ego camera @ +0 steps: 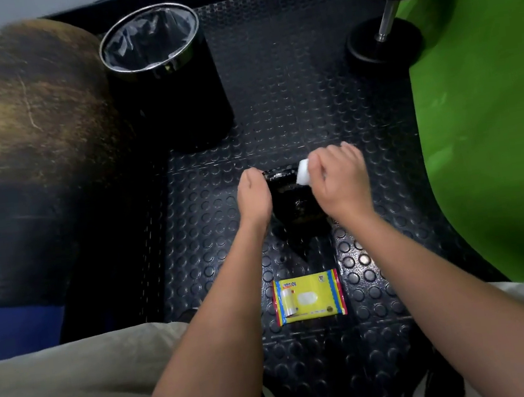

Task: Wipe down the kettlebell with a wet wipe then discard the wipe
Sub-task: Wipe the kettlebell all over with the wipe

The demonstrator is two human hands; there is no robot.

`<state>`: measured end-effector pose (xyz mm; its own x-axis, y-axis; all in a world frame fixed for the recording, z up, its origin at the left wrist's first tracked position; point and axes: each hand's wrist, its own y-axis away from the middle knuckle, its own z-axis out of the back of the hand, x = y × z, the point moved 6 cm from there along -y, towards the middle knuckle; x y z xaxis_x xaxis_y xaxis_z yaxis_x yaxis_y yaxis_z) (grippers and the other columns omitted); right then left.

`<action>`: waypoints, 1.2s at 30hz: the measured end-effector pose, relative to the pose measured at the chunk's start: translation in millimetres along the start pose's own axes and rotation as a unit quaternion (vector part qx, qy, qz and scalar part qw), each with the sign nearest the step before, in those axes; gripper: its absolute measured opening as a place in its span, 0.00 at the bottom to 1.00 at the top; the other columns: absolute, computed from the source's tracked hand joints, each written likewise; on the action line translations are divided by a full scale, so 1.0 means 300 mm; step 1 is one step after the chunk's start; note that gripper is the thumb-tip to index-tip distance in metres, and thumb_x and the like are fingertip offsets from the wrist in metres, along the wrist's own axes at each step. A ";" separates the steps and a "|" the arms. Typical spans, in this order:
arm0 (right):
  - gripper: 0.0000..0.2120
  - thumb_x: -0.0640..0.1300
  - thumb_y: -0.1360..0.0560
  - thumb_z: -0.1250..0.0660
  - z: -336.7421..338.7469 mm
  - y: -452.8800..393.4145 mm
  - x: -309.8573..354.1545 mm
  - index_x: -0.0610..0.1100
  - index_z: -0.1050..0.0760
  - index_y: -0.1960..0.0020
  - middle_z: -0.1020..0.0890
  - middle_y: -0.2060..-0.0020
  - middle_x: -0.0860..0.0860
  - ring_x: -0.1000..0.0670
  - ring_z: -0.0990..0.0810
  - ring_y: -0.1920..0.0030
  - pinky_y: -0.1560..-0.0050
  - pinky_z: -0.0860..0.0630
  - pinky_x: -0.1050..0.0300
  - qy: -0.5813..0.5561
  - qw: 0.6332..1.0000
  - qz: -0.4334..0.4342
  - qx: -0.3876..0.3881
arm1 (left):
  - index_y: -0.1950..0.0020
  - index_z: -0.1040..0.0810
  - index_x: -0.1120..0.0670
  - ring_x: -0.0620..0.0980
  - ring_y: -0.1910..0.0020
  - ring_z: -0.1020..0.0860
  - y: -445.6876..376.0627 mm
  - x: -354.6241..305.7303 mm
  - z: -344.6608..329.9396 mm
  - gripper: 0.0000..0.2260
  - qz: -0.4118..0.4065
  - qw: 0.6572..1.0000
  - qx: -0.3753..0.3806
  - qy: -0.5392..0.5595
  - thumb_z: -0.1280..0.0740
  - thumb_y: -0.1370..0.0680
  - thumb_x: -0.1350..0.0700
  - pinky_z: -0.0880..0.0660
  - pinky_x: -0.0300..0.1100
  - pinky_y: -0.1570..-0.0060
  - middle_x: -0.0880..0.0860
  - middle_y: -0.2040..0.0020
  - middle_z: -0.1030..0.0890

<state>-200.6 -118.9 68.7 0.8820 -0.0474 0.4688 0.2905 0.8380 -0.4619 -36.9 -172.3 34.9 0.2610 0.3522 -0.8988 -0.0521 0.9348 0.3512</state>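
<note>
A black kettlebell (294, 204) stands on the studded rubber floor between my two hands. My left hand (253, 196) grips the left end of its handle. My right hand (340, 178) pinches a folded white wet wipe (303, 171) and presses it against the right end of the handle. The kettlebell's body is partly hidden by both hands. A yellow pack of wet wipes (309, 296) lies flat on the floor just in front of the kettlebell, between my forearms.
A black bin (171, 87) with a chrome rim and a clear liner stands open at the back left. A worn brown padded bench (21, 105) fills the left. A dumbbell (385, 31) leans at the back right beside a green mat (488, 121).
</note>
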 end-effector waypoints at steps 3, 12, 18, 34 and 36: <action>0.18 0.49 0.16 0.50 0.001 0.011 -0.063 0.46 0.34 0.62 0.30 0.66 0.54 0.48 0.30 0.61 0.56 0.31 0.50 -0.090 0.992 -0.092 0.009 | 0.63 0.40 0.49 0.48 0.62 0.38 0.001 -0.003 -0.004 0.09 0.001 1.000 0.003 0.004 0.50 0.23 0.54 0.38 0.45 0.61 0.47 0.64 0.36; 0.16 0.49 0.19 0.44 -0.051 0.060 -0.128 0.47 0.30 0.63 0.31 0.69 0.54 0.55 0.34 0.69 0.70 0.37 0.59 -0.341 0.826 -0.449 0.001 | 0.61 0.37 0.51 0.48 0.61 0.36 -0.018 0.012 0.012 0.11 0.007 1.000 -0.014 0.009 0.50 0.19 0.55 0.36 0.46 0.58 0.48 0.62 0.35; 0.15 0.54 0.19 0.44 -0.102 0.095 -0.148 0.50 0.23 0.56 0.20 0.61 0.50 0.49 0.22 0.60 0.60 0.27 0.56 -0.445 0.686 -0.571 0.068 | 0.58 0.36 0.52 0.48 0.59 0.35 -0.028 0.015 0.013 0.10 0.026 0.999 -0.019 0.021 0.51 0.18 0.54 0.34 0.45 0.55 0.49 0.59 0.33; 0.27 0.48 0.18 0.53 -0.066 -0.092 0.202 0.44 0.21 0.65 0.17 0.69 0.47 0.44 0.19 0.63 0.28 0.42 0.48 0.188 0.967 0.023 0.168 | 0.61 0.33 0.52 0.49 0.60 0.34 -0.015 0.013 0.024 0.12 0.019 0.999 -0.019 0.021 0.49 0.19 0.56 0.34 0.46 0.58 0.48 0.62 0.30; 0.26 0.49 0.17 0.51 -0.076 -0.083 0.228 0.44 0.21 0.64 0.17 0.68 0.48 0.44 0.20 0.63 0.29 0.40 0.47 0.183 0.971 0.055 0.144 | 0.60 0.31 0.53 0.49 0.59 0.32 -0.019 0.016 0.027 0.12 0.022 0.999 -0.020 0.019 0.49 0.19 0.56 0.33 0.46 0.58 0.49 0.60 0.28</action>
<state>-139.0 -155.4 95.1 0.9898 -0.0948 0.1063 0.1181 0.9637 -0.2396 -27.5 -176.3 30.8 0.2217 0.3936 -0.8921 -0.1008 0.9193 0.3806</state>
